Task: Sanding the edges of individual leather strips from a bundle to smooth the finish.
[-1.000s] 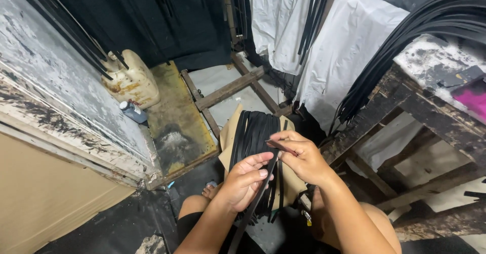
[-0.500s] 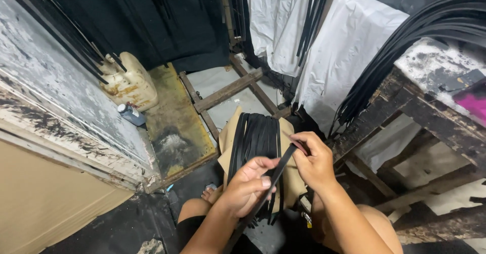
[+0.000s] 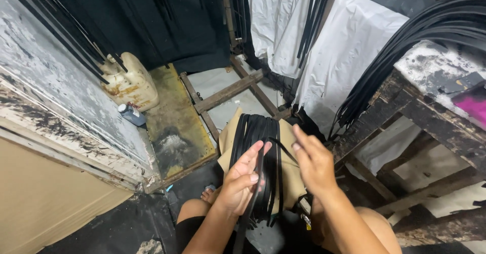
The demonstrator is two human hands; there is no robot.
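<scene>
Two bare hands work over a bundle of black strips (image 3: 258, 147) that lies draped on a tan board (image 3: 291, 168) resting across the person's lap. The left hand (image 3: 243, 178) is half closed, its fingers and thumb pinching one black strip (image 3: 253, 203) that runs down past the wrist. The right hand (image 3: 314, 163) is open, fingers held loosely together and pointing up-left, just beside the bundle; whether its fingertips touch the thin strip (image 3: 284, 150) crossing toward it I cannot tell. Further out, one cream plastic jug (image 3: 126, 82) stands on the floor with one small dark bottle (image 3: 132, 114) just beside it. To the right, many long black strips (image 3: 405, 46) hang over one worn wooden table (image 3: 435, 112), too many to count.
</scene>
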